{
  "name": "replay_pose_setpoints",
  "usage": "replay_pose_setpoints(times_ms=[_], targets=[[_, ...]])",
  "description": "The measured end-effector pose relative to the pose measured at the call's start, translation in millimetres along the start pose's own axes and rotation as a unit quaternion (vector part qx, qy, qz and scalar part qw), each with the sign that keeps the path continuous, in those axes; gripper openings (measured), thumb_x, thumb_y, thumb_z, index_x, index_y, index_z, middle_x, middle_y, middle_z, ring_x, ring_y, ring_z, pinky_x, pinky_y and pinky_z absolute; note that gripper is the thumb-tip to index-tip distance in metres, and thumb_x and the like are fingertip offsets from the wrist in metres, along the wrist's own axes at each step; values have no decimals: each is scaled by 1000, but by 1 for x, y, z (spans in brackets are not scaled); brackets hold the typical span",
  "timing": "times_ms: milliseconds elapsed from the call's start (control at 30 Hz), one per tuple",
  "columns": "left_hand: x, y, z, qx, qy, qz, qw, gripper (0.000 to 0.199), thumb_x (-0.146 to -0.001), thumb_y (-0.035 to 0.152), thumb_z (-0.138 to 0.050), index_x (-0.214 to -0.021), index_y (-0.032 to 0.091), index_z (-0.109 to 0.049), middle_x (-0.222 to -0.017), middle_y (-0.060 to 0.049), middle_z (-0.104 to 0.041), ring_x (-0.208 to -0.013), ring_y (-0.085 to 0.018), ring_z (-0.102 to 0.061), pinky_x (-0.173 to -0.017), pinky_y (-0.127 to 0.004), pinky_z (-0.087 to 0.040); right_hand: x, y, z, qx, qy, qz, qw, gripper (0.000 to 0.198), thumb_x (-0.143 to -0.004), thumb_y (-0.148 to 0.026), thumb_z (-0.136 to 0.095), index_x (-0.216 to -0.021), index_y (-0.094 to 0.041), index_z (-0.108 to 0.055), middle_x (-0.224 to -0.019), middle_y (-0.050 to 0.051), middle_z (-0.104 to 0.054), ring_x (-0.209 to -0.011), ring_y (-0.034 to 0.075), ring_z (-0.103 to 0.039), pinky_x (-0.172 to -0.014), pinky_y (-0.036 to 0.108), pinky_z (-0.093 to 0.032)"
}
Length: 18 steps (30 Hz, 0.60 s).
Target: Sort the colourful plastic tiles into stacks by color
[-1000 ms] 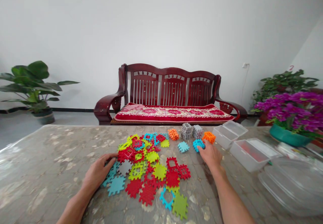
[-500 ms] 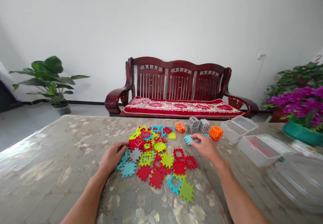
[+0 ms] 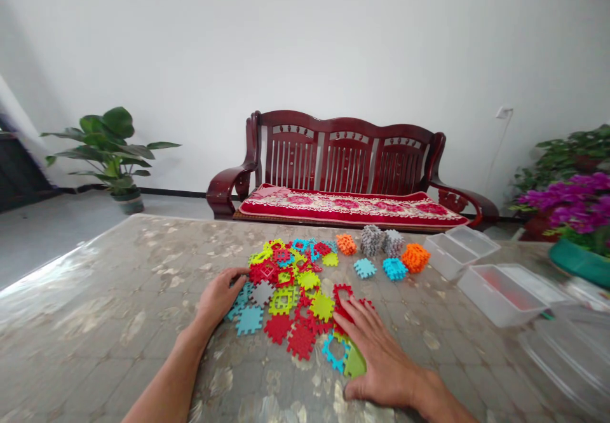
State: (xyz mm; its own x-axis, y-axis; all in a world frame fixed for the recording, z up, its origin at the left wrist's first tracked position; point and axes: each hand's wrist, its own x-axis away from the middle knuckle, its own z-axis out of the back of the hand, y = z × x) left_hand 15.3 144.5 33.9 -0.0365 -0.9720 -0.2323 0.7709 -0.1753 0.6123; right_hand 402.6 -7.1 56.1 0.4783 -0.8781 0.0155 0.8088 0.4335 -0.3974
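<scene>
Jigsaw-edged puzzle tiles in red, lime green, blue and grey lie in a loose pile [image 3: 300, 334] on the table. My left hand [image 3: 222, 295] rests at the pile's left edge, fingers loosely bent and a little apart, beside a grey tile [image 3: 262, 293] and some blue tiles [image 3: 249, 320]. My right hand [image 3: 376, 350] lies spread over the pile's right side. Its fingers cover red tiles, and the palm partly hides a green tile [image 3: 354, 362]. Just left of that is a blue frame tile [image 3: 335, 352]. A single light blue tile [image 3: 365, 268] lies flat behind the right hand.
Stacked tiles stand at the back: orange [image 3: 416, 258], grey [image 3: 372, 241] and blue [image 3: 395, 268]. Clear plastic boxes [image 3: 500, 299] and clear lids [image 3: 567, 353] are on the right. A teal flower pot [image 3: 579, 261] sits beyond them. A wooden bench [image 3: 343, 156] stands behind the table.
My right hand has let go of the light blue tile at the back and come nearer, opening over the red and green tiles. My left hand stays by the pile. The view has shifted slightly.
</scene>
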Motion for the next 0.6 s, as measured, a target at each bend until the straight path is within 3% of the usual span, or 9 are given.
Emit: replay_pose_setpoints(times_ms=[133, 333, 600], targets=[[-1, -2, -1, 2, 5, -7, 1000, 37, -82, 41, -47, -101, 25, -75, -107, -4, -77, -102, -24, -69, -94, -35, -50, -23, 7, -2, 1, 26, -3, 1000, 100, -69, -59, -75, -153, -28, -31, -163, 10, -21, -149, 34, -16, -120, 58, -9], [1, -1, 0, 6, 3, -9, 1000, 37, -82, 40, -47, -103, 24, -74, -109, -4, -76, -105, -23, -68, -96, -35, -49, -67, -2, 5, -20, 34, 0, 999, 98, -66, -57, -79, -149, -22, -40, -159, 14, -30, -146, 32, -26, -121, 55, -15], [0, 5, 3, 5, 12, -6, 1000, 35, -81, 38, -48, -99, 25, -74, -107, -3, -76, -105, -23, -67, -98, -34, -48, -85, 9, 0, -73, 120, 24, 990, 81, -77, -55, -73, -146, -22, -45, -151, 15, -44, -139, 29, -39, -116, 50, -30]])
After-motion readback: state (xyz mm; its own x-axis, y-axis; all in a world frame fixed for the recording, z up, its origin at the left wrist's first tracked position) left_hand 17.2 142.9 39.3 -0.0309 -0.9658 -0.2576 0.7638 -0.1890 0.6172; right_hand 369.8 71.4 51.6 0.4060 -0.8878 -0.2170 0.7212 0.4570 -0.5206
